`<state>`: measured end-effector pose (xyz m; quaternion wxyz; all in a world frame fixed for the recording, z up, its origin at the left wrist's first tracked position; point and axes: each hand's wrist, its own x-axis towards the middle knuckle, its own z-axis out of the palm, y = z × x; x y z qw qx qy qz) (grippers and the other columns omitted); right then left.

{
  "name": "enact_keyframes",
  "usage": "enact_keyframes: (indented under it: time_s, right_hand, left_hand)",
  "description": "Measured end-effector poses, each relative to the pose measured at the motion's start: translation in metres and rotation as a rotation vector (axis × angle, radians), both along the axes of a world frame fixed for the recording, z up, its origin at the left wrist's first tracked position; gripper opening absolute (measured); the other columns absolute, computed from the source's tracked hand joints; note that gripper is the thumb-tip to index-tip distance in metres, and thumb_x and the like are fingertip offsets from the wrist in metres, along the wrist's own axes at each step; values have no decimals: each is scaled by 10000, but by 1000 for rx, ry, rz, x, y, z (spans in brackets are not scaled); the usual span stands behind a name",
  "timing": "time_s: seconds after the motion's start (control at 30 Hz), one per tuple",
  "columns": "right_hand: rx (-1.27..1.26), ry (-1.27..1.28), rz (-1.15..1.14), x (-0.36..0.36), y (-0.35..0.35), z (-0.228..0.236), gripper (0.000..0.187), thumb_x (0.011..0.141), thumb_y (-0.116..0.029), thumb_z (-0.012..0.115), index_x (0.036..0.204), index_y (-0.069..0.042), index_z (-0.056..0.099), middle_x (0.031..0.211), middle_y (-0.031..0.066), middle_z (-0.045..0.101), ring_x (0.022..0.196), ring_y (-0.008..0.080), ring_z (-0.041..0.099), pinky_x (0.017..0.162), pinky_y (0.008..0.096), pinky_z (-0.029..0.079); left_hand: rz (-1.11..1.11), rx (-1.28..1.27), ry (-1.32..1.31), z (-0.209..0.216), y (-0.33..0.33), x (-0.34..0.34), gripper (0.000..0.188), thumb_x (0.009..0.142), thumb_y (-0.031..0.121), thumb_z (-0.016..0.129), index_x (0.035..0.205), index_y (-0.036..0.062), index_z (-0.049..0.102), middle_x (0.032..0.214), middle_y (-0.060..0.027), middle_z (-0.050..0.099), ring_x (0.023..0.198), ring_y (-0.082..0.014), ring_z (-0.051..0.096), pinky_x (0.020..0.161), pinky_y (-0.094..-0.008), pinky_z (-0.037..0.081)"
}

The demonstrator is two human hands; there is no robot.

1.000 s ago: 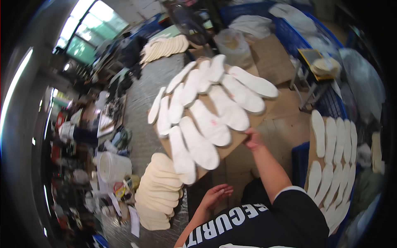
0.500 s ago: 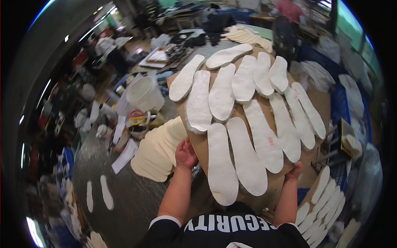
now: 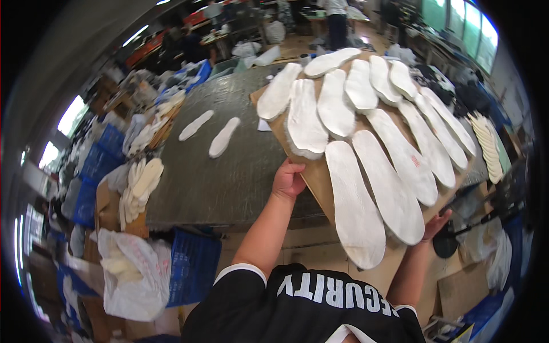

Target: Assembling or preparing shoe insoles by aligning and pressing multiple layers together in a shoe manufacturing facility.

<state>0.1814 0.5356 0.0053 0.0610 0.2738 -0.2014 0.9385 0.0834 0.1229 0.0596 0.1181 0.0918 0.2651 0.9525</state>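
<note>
In front of me a brown cardboard sheet (image 3: 318, 182) is held up, tilted, with several white insoles (image 3: 354, 206) laid across it in rows. Some insoles have fluffy edges, and one carries a small red stamp. My left hand (image 3: 290, 180) grips the sheet's left edge, thumb on top and the other fingers mostly hidden beneath. At the near right edge my right hand (image 3: 436, 226) supports the sheet from below; part of its fingers shows past the edge.
A dark worktable (image 3: 240, 194) lies ahead to the left, bearing two loose insoles (image 3: 225, 137). Below its near edge stand a blue crate (image 3: 194, 266) and a white plastic bag (image 3: 137, 286). Stacked insoles (image 3: 486, 146) lie at right. A person (image 3: 336, 20) stands far ahead.
My view has swung round, and the loaded sheet has come along in both hands. The bucket and scissors have left the view; the two loose insoles now lie farther ahead.
</note>
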Motion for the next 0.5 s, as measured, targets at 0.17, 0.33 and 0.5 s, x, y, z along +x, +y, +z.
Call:
enact_keyframes:
  time_s: [0.17,0.33,0.5]
  right_hand:
    - [79,-522,99,-59,-124,-37,710,912,-556,467,1388,-34,392,1419,134,431,1277,319,440,1084,479,329]
    - [802,-165,26,-85,-271,-29,622,874,-494,555,1324,-70,483,1367,123,490,1259,325,457,1062,459,361]
    - [1464,661,-544,-126,-401,-83,459,817,-336,647,1224,-131,586,1274,112,567,1223,333,484,1022,430,400]
  left_hand:
    - [360,26,1,9,-71,30,540,719,-77,525,1254,-10,500,1190,-155,597,1110,-327,575,1000,-450,444]
    - [735,-2,25,30,-154,60,560,701,-92,536,1248,20,506,1194,-144,585,1115,-327,568,987,-467,462]
    - [1015,-12,-20,66,-261,82,512,738,-56,538,1242,28,511,1208,-153,574,1117,-335,562,982,-486,465]
